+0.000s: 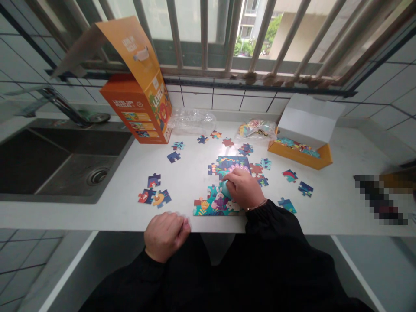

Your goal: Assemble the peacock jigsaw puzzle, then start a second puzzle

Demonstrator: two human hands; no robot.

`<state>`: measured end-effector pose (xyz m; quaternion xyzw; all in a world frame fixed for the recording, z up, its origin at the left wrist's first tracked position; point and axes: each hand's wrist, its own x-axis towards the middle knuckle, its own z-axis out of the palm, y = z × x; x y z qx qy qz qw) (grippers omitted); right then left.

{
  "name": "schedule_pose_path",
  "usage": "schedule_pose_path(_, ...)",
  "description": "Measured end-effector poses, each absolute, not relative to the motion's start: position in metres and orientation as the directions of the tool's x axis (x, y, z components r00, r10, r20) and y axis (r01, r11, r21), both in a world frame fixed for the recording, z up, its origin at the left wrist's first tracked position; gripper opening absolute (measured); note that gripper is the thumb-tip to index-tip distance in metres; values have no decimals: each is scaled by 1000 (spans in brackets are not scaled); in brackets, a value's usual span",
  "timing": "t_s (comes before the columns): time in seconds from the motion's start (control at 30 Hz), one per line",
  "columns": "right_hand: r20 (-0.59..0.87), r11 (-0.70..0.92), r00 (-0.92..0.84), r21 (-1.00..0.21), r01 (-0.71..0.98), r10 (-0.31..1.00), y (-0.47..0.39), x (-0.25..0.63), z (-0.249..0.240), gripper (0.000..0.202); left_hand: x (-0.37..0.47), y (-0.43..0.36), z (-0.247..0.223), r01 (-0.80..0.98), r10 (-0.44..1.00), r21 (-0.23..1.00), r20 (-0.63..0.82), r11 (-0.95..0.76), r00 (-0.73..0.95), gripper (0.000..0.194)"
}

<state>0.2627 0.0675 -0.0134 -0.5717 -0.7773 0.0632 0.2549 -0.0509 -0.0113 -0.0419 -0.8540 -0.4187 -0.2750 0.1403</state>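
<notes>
My right hand (pixel 242 187) is over the partly joined puzzle (pixel 216 201) on the white counter, its fingers bent together at a teal part of the picture; whatever lies under the fingertips is too small to make out. My left hand (pixel 166 236) rests closed in a fist at the counter's front edge, with nothing visible in it. A brown puzzle piece (pixel 228 142) and a dark blue piece (pixel 173 157) lie behind the puzzle. Three joined or touching pieces (pixel 155 196) are at the left. A teal piece (pixel 287 205) lies right of my right wrist.
An orange box (pixel 139 115) stands open at the back left beside the dark sink (pixel 74 162). Clear plastic packaging (pixel 193 120) and a bag of pieces (pixel 256 129) lie near the wall. A yellow box (pixel 300 154) holding pieces sits at the back right.
</notes>
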Motion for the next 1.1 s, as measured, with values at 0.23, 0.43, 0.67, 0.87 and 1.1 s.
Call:
schedule_pose_path(0.23, 254, 296, -201, -423, 857, 946, 72, 264, -25, 31, -48, -11, -39, 790, 637, -5, 589, -613, 497, 35)
schedule_pose_path(0.43, 245, 280, -183, -457, 844, 952, 72, 267, -26, 30, -42, -11, -25, 813, 710, 51, 521, -580, 474, 38)
schedule_pose_path(0.67, 208, 262, -181, -482, 836, 961, 73, 268, -22, 29, -42, 34, 5, 869, 858, 128, 280, -478, 431, 31)
schedule_pose_path(0.87, 192, 247, -172, -494, 834, 966, 72, 269, -18, 29, -35, 123, 34, 922, 922, 114, 170, -370, 349, 27)
schedule_pose_path(1.1, 187, 242, -169, -506, 828, 968, 73, 269, -18, 28, -24, 223, 37, 964, 963, 40, 77, -261, 258, 27)
